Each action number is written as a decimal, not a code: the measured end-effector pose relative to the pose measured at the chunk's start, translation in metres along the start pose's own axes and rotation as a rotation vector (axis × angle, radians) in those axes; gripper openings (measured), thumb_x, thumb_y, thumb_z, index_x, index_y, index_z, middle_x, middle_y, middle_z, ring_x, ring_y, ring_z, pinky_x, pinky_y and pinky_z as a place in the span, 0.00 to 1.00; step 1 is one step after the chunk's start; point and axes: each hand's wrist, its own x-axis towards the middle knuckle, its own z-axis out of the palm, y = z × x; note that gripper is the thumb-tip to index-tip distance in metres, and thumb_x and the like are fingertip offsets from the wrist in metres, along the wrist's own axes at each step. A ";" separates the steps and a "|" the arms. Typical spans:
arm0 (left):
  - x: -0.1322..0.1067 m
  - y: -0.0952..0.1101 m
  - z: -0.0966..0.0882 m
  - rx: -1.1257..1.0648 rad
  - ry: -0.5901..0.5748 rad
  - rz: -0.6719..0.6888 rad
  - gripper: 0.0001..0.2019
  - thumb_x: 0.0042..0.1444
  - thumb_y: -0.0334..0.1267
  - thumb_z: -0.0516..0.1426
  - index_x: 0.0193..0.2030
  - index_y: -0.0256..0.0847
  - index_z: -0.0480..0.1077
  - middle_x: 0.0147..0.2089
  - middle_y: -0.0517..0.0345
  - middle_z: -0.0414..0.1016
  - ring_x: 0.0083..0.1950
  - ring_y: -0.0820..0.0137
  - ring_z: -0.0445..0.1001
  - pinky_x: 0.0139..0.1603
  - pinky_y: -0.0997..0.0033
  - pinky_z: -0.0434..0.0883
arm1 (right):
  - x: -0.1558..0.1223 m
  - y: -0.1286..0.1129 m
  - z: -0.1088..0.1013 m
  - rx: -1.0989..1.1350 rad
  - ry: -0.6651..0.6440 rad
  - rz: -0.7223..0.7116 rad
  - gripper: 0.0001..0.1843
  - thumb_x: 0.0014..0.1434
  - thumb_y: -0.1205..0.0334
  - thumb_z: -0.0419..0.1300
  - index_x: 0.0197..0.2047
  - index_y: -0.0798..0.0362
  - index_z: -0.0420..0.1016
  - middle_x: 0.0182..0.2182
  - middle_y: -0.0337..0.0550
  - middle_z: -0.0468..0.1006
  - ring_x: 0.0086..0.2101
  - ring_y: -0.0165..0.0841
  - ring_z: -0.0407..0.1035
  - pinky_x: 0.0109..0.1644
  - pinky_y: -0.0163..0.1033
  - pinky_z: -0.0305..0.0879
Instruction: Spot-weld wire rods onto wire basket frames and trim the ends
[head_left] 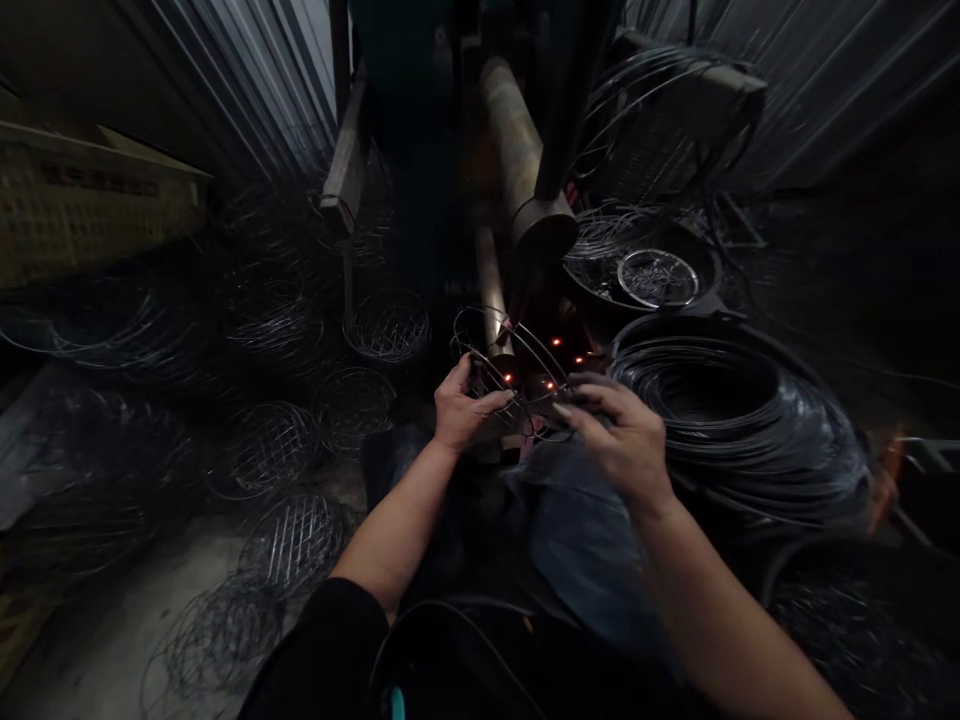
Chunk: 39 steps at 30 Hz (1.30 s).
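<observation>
Head view, centre, just near the machine's roller [517,150]: gripping a round wire frame [525,350] with glowing orange spots, left hand [465,410] closed on its left rim, right hand [622,440] pinching its near-right edge, beside a big wire coil [720,400] at right.

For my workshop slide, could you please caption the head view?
Left hand and right hand hold a round wire frame dotted with orange glows, wire baskets left, wire coil right.
</observation>
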 end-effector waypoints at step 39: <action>0.012 0.000 0.006 -0.620 0.054 -0.627 0.19 0.34 0.36 0.67 0.37 0.37 0.71 0.35 0.58 0.76 0.31 0.70 0.75 0.36 0.66 0.70 | 0.026 -0.013 0.017 0.001 -0.023 -0.074 0.05 0.55 0.66 0.59 0.30 0.52 0.76 0.31 0.43 0.79 0.34 0.34 0.73 0.40 0.39 0.69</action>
